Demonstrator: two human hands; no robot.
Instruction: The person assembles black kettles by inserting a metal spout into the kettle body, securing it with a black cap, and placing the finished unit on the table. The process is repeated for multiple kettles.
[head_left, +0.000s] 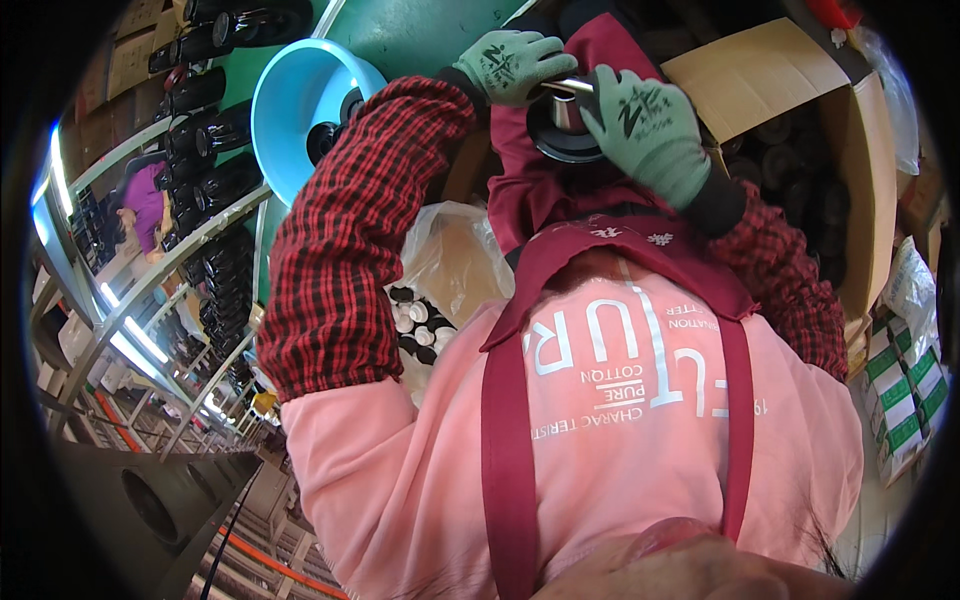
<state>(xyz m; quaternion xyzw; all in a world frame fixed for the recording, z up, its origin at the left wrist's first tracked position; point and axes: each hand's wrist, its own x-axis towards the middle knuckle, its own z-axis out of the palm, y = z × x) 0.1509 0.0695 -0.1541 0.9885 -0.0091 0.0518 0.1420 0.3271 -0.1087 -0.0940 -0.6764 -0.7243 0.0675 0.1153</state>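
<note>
In front of my apron-covered lap, both gloved hands meet at a black round part (561, 142) with a shiny metal cylinder (566, 112) rising from its middle. My left hand (517, 67), in a green-grey work glove, has its fingers closed on one end of a slim metal piece (568, 85) across the cylinder's top. From the other side, my right hand (649, 135) curls around that piece and the cylinder. Its palm and fingertips are partly hidden. Whether the metal piece is separate or a rim of the part, I cannot tell.
A light-blue plastic tub (266, 112) at left contains a few black round parts (322, 141). At right stands an open cardboard box (870, 195) of dark parts. A clear bag (457, 255) lies near black and white caps (412, 319). Glossy black vessels (225, 135) line a rack; a person (142, 206) is beyond.
</note>
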